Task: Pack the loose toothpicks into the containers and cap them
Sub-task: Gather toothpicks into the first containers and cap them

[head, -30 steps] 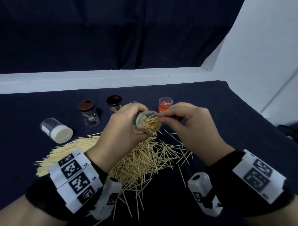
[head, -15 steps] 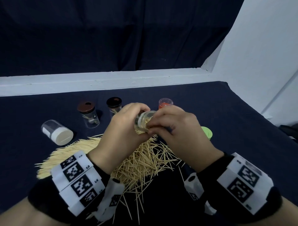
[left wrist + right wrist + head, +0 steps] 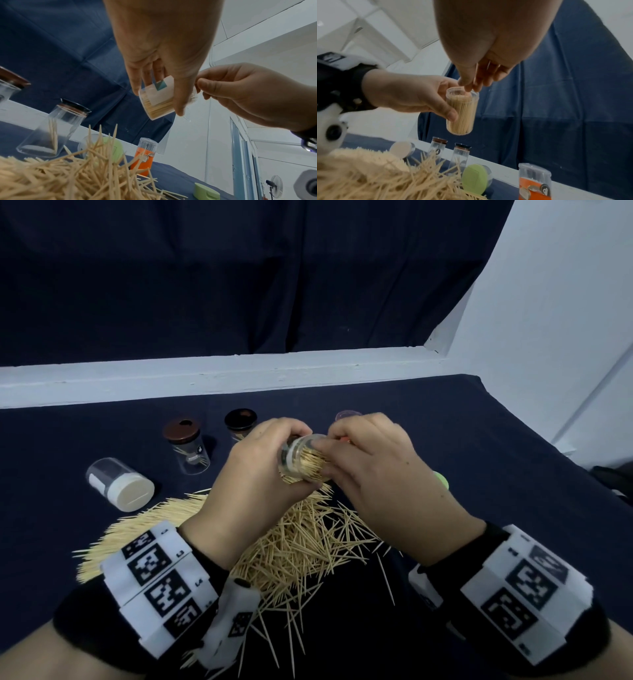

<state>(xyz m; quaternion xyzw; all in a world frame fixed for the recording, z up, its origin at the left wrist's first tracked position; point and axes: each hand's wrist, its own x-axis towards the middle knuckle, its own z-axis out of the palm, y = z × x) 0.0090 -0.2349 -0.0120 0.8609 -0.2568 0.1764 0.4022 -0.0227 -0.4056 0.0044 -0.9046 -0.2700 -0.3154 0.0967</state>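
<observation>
My left hand [image 3: 274, 463] grips a clear plastic container [image 3: 303, 462] packed with toothpicks, held tilted above the table with its open mouth toward the right. My right hand [image 3: 329, 446] has its curled fingertips at that mouth, pinching toothpicks that stick out of it. The left wrist view shows the container [image 3: 159, 102] with its label, and the right wrist view shows the container [image 3: 461, 115] nearly full. A big heap of loose toothpicks [image 3: 291, 546] lies on the dark cloth under both hands.
A white-capped container [image 3: 120, 484] lies on its side at the left. A brown-lidded jar [image 3: 186, 446] and a black-lidded jar [image 3: 239, 421] stand behind. An orange container [image 3: 534, 184] stands beyond the hands, and a green cap [image 3: 442, 479] lies to the right.
My right hand has moved left from beside the container onto its mouth, pushing the pinched toothpicks in. The left hand has kept its grip and tilted the container a little more.
</observation>
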